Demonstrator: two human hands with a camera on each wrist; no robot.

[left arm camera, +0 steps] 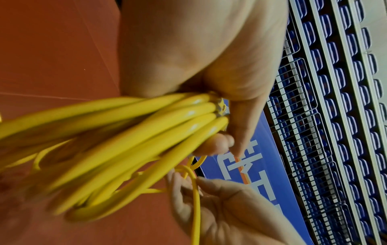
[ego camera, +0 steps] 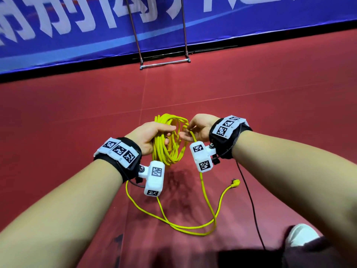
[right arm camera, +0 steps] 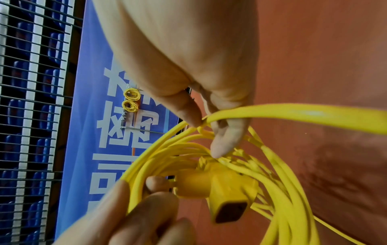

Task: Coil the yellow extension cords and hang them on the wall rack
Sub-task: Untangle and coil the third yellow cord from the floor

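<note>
My left hand (ego camera: pixel 164 135) grips a bundle of loops of the yellow extension cord (ego camera: pixel 171 146) above the red floor. Up close, the loops (left arm camera: pixel 130 131) run through its curled fingers. My right hand (ego camera: pixel 186 130) is just right of the coil and pinches one strand (right arm camera: pixel 272 112) between thumb and finger. The cord's yellow socket end (right arm camera: pixel 228 192) hangs inside the coil. The loose tail (ego camera: pixel 193 228) trails on the floor to a plug (ego camera: pixel 236 183). Two coiled yellow cords (right arm camera: pixel 130 100) hang on the wall rack (right arm camera: pixel 125 119).
A metal stand's foot bar (ego camera: pixel 165 63) lies on the floor against the blue banner wall (ego camera: pixel 77 35). A black wire (ego camera: pixel 253 207) drops from my right wrist. My white shoe (ego camera: pixel 301 234) is at bottom right. Blue seats (left arm camera: pixel 335 99) sit behind a railing.
</note>
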